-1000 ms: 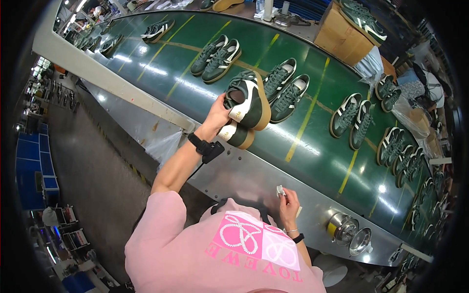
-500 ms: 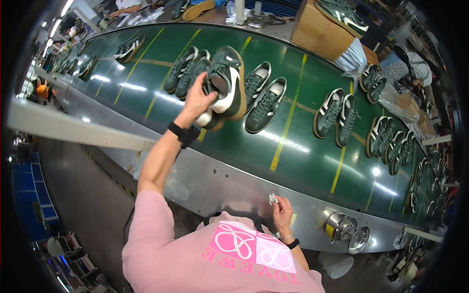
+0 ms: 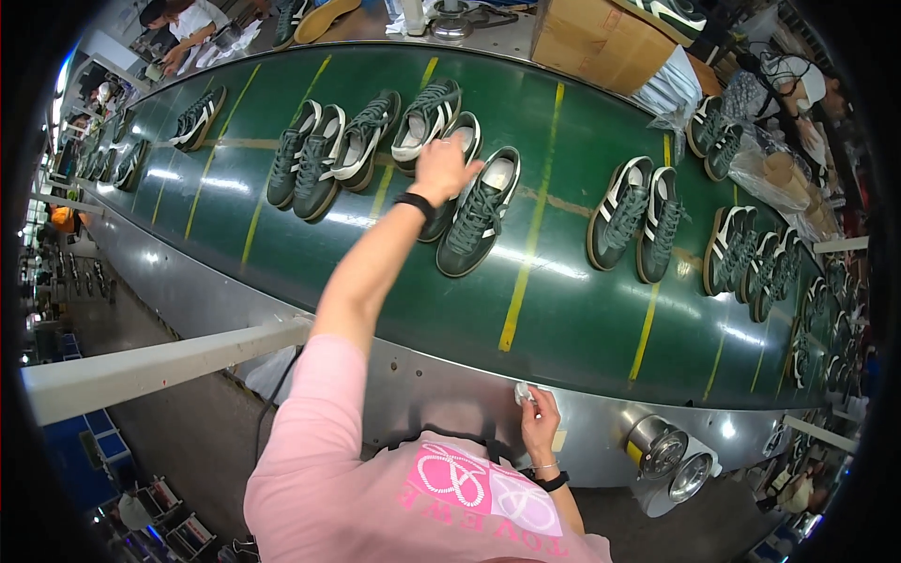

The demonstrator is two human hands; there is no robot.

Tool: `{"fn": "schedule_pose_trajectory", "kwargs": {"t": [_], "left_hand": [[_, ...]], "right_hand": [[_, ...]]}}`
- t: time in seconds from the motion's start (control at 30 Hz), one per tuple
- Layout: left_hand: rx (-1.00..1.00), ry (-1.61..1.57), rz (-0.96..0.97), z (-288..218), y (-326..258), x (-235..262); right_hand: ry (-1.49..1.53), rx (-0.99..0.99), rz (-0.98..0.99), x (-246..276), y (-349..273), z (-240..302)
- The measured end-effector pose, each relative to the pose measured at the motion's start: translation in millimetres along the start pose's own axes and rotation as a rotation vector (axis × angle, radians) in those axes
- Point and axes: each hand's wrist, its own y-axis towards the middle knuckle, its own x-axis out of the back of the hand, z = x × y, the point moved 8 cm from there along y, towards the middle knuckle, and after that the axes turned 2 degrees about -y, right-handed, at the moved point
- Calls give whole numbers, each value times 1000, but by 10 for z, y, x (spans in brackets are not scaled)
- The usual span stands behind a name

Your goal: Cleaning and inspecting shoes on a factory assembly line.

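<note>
Resting left hand on dark green sneaker, white lining.

A brown cardboard box stands at the far edge, behind the green belt. Near it, to the right, lie clear plastic bags with pale round things inside. No signs or screens can be seen.
</note>
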Motion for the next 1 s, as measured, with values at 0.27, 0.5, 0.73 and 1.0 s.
{"fn": "schedule_pose_trajectory", "kwargs": {"t": [0.27,0.5,0.73,1.0], "left_hand": [[223,181,104,-91,231,-548],[-114,-71,-82,-348,-287,-195],[-682,-67,-73,-1168,-1902,566],[-1249,98,297,-1629,-4003,241]], "right_hand": [[9,-33,-50,181,173,-165],[41,-32,-27,340,93,-68],[-91,228,-198,958,-190,65],[-420,445,-610,2427,-634,388]]}}
